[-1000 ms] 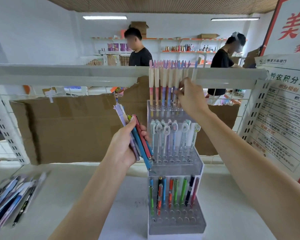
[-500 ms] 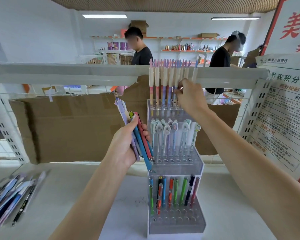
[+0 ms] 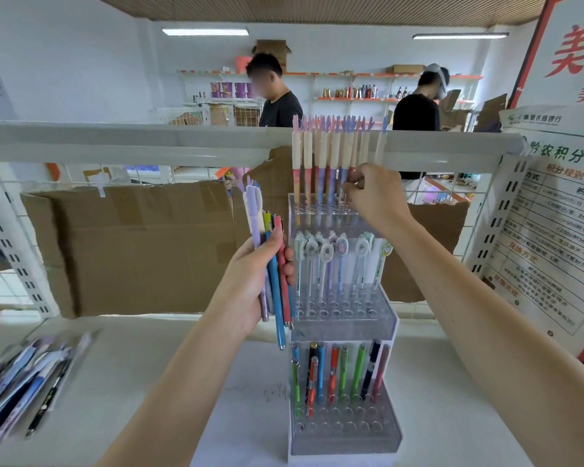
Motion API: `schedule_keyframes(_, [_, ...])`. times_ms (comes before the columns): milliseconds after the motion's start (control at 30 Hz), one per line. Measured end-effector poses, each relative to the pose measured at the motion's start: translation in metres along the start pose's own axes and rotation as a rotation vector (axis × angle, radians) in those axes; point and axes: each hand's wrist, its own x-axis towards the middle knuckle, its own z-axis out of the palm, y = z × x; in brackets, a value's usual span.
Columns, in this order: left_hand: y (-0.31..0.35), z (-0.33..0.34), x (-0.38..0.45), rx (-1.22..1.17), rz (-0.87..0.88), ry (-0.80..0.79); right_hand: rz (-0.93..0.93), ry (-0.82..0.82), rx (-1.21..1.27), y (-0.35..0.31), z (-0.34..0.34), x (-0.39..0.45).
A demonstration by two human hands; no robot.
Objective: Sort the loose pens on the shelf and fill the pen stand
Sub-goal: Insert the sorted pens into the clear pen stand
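Note:
A clear three-tier pen stand (image 3: 343, 433) stands on the white shelf (image 3: 132, 382) in the middle. Its top tier holds tall cream-and-pink pens (image 3: 321, 163), the middle tier cartoon-topped pens (image 3: 327, 254), the bottom tier coloured pens (image 3: 341, 369). My left hand (image 3: 250, 281) grips a bundle of pens (image 3: 273, 264) upright just left of the stand. My right hand (image 3: 375, 193) pinches one of the tall pens (image 3: 349, 163) at the right of the top tier.
A heap of loose pens (image 3: 24, 375) lies at the shelf's left edge. Cardboard (image 3: 132, 247) lines the wire back. A white rail (image 3: 149, 143) crosses above. A poster (image 3: 553, 230) stands at the right. Two people stand at far shelves.
My right hand has come down along the tall pens toward the top tier. My left hand has lifted its bundle slightly and set it more upright.

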Motion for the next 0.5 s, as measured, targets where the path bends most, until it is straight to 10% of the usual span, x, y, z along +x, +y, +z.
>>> schedule_keyframes(200, [-0.005,-0.003,-0.003,0.335,0.146,0.039,-0.053,0.091,0.153,-0.014,-0.014,-0.028])
schedule_keyframes(500, [-0.016,0.004,0.002,0.497,0.22,0.003,-0.192,-0.335,0.199,-0.065,0.007,-0.079])
